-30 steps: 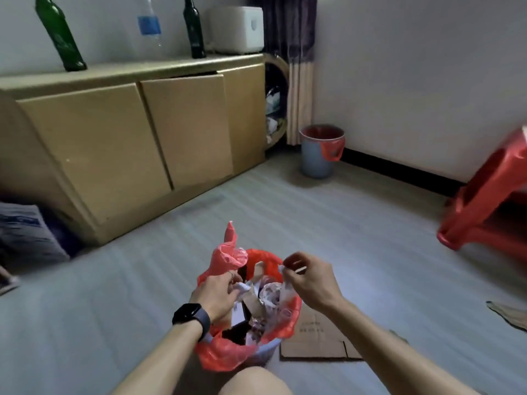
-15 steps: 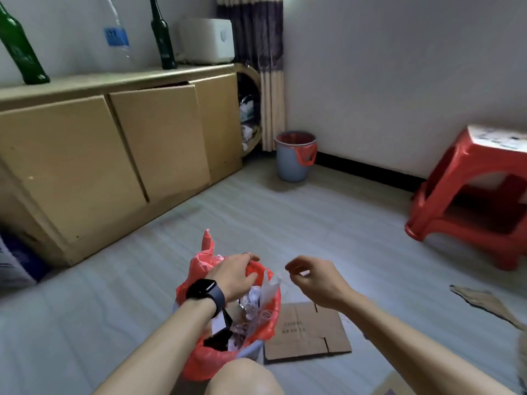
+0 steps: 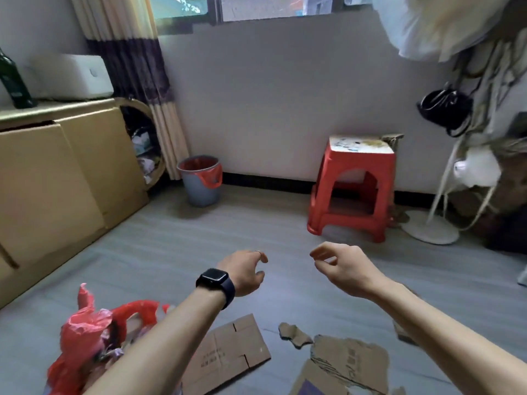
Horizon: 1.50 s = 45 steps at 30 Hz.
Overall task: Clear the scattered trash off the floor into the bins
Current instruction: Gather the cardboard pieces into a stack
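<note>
Your left hand, the one wearing the smartwatch, is hanging over the floor with its fingers loosely curled, gripping nothing. Your right hand is hovering beside it, not touching it, and is just as slack and empty. Under your left forearm, the near red-lined bin is sitting stuffed with trash. Just beside it a flattened cardboard panel is lying on the floor, with a small torn scrap and a bigger ragged sheet near it. A second red-lined bin is standing by the far wall, well apart from the red stool.
</note>
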Motion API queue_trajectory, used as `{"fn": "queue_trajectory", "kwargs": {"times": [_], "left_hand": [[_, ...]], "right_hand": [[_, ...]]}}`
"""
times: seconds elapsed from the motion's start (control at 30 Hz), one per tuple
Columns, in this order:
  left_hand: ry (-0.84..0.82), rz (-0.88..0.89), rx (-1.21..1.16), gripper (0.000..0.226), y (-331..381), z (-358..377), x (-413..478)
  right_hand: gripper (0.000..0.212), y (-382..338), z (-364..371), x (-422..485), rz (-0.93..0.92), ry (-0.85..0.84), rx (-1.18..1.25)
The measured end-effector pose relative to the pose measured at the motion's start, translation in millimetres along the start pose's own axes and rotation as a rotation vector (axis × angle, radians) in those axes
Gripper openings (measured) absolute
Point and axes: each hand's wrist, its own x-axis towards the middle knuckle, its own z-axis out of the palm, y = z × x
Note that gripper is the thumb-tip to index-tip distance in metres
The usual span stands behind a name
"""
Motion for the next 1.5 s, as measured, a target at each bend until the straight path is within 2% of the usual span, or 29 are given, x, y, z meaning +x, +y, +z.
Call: {"fn": "queue_trajectory", "kwargs": {"times": [0.17,0.47,0.57,0.7,0.8,0.87,0.93,1.03,1.13,1.2,1.3,1.37,1.5], "left_hand": [[-0.188,-0.020,0.033,0.039,17.1,79.6,26.8],[-0.506,-0.174,0.080,0.046,-13.9,231.3,32.4],[-0.578,-0.263,0.134,0.054,-36.4,272.6,33.5],[-0.624,-0.376,0.269,0.070,-67.4,312.2,43.0],[-0.607,-0.366,0.400,0.087,-92.2,334.9,50.4],[-0.582,-0.305,0.466,0.092,-104.7,343.3,52.6],[-0.600,-0.230,0.511,0.087,-112.3,349.1,54.8],[-0.660,-0.149,0.496,0.067,-108.6,339.0,66.0],[-0.698,-0.064,0.499,0.051,-91.2,306.1,81.1],[-0.688,-0.109,0.429,0.038,-74.0,271.0,83.3],[-0.597,-0.277,0.229,0.023,-41.7,200.2,85.8],[-0.514,-0.392,0.109,0.025,-19.1,138.7,85.4],[-0.380,-0.489,-0.049,0.033,30.1,11.4,73.1]], "right_hand": [[0.021,82.3,-5.3,-19.0,0.172,-0.013,-0.002],[0.041,222.6,92.6,-29.3,0.449,-0.344,-0.110],[0.049,258.6,135.5,-23.1,0.465,-0.445,-0.209],[0.084,305.1,179.6,-2.6,0.496,-0.525,-0.373],[0.112,334.7,204.1,22.0,0.467,-0.579,-0.509],[0.119,346.6,213.3,35.7,0.433,-0.598,-0.594],[0.114,354.5,219.0,43.2,0.410,-0.639,-0.649],[0.087,353.7,213.9,42.1,0.381,-0.635,-0.677],[0.051,335.0,188.0,40.9,0.408,-0.593,-0.601],[0.031,314.6,163.6,38.0,0.458,-0.572,-0.499],[0.025,268.4,104.5,35.8,0.545,-0.551,-0.395],[0.033,225.9,53.3,39.1,0.615,-0.507,-0.252],[0.037,130.0,-50.9,48.4,0.708,-0.373,0.021]]}}
